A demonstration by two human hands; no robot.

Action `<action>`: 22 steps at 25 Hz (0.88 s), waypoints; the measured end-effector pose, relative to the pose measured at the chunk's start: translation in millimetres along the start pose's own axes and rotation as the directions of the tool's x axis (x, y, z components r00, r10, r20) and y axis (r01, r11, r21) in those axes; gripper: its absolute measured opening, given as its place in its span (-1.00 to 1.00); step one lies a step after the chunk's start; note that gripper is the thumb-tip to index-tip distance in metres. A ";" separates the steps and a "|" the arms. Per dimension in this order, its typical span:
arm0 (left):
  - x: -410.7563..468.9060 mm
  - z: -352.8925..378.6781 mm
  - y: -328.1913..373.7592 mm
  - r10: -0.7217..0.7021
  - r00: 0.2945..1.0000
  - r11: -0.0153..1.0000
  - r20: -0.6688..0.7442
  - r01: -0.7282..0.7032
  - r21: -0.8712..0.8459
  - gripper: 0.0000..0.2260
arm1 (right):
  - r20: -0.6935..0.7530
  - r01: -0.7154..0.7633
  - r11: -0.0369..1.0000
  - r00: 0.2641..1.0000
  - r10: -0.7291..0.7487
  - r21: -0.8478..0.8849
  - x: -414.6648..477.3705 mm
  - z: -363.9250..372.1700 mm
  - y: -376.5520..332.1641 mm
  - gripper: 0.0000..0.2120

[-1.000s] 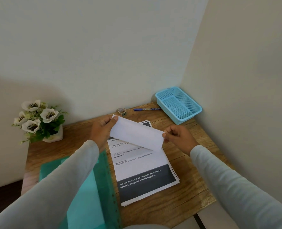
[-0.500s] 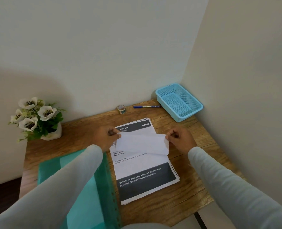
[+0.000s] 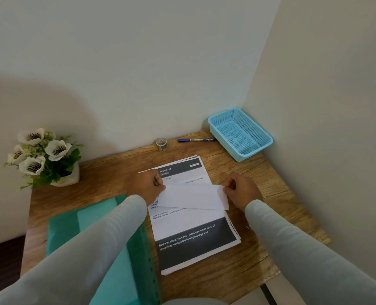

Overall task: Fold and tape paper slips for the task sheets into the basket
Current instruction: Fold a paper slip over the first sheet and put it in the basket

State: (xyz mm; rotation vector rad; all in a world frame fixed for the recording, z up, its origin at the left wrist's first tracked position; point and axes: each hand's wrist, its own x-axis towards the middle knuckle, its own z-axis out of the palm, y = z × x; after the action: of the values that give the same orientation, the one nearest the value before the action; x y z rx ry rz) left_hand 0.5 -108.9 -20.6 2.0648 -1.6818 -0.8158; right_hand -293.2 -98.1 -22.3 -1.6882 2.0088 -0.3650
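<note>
A person's two hands in pale grey sleeves hold a white folded paper slip (image 3: 191,198) stretched between them, low over a stack of printed task sheets with dark bands (image 3: 193,234) on a wooden table (image 3: 259,249). The left hand (image 3: 148,187) has its fingers curled and pinches the slip's left end; the right hand (image 3: 241,190) pinches the right end the same way, where a small corner sticks out past the fold. The slip looks very light, thin and floppy. It will likely sag or spring open if let go, so it is best held at both ends with the fold pressed flat, and gently, since it creases and tears easily. Beyond the hands, by the wall, a small roll of clear tape (image 3: 161,143) stands just past the left hand, with a blue pen (image 3: 196,140) lying beside it. Further out past the right hand, in the corner, sits a light blue plastic mesh basket (image 3: 254,151) with nothing visible in it. A teal green folder (image 3: 99,234) lies under the left forearm, and a white pot of white artificial flowers (image 3: 44,157) stands well off to the left.
</note>
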 end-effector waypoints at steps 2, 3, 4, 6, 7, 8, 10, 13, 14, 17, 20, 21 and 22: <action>0.8 -0.1 -0.3 0.024 1.000 0.999 0.004 -0.024 0.037 -0.83 | -0.011 0.006 1.000 1.000 -0.006 -0.024 -1.3 -0.4 -2.4 -0.87; 1.0 -0.1 -0.2 0.033 0.999 0.999 0.014 -0.034 0.042 -0.84 | -0.020 0.022 0.999 1.000 -0.023 -0.048 -2.8 -0.7 -3.7 -0.87; 1.1 -0.1 0.0 0.039 0.999 0.998 0.029 -0.040 0.038 -0.85 | -0.026 0.050 0.996 0.998 -0.052 -0.080 -4.7 -0.7 -6.1 -0.88; 0.8 0.0 -0.4 0.061 0.996 0.996 0.058 -0.065 0.061 -0.88 | -0.001 0.139 0.980 0.990 -0.140 -0.145 -7.7 -0.1 -13.0 -0.93; -0.1 -0.3 -0.2 0.077 0.995 0.993 0.069 -0.083 0.087 -0.89 | 0.030 0.194 0.967 0.981 -0.192 -0.163 -8.9 0.8 -17.3 -0.96; -1.0 -0.7 0.2 0.091 0.993 0.990 0.073 -0.098 0.106 -0.90 | 0.061 0.247 0.954 0.969 -0.240 -0.170 -9.8 2.1 -22.2 -0.94; -2.2 -2.7 0.7 0.099 0.992 0.987 0.077 -0.108 0.116 -0.92 | 0.116 0.321 0.935 0.945 -0.305 -0.152 -9.9 5.5 -31.3 -0.85; -2.8 -6.1 0.5 0.103 0.988 0.983 0.112 -0.118 0.138 -0.94 | 0.207 0.368 0.917 0.920 -0.334 -0.155 -9.9 10.3 -40.7 -0.75; -3.6 -7.0 0.4 0.106 0.985 0.981 0.134 -0.126 0.150 -0.90 | 0.232 0.372 0.912 0.915 -0.330 -0.174 -9.9 11.4 -41.5 -0.72; -7.2 -7.1 -1.6 0.142 0.974 0.955 0.175 -0.181 0.234 -0.74 | 0.253 0.373 0.903 0.914 -0.317 -0.214 -10.0 12.4 -42.5 -0.69; -12.0 1.9 -3.3 0.232 0.952 0.887 0.199 -0.291 0.359 -0.53 | 0.244 0.423 0.852 0.901 -0.359 -0.309 -13.7 17.0 -48.6 -0.64; -13.6 5.0 -2.1 0.261 0.940 0.862 0.219 -0.329 0.385 -0.49 | 0.243 0.451 0.823 0.890 -0.385 -0.345 -16.1 20.7 -52.4 -0.61; -15.4 8.0 -0.3 0.292 0.928 0.837 0.234 -0.366 0.407 -0.45 | 0.247 0.474 0.798 0.879 -0.407 -0.371 -19.4 25.2 -55.7 -0.59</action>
State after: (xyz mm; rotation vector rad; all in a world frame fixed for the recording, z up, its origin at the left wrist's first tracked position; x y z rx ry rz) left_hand -6.2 -93.3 -23.7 1.9155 -2.4226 -0.5285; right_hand -230.8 -87.8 -12.2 -2.3871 1.6362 0.0688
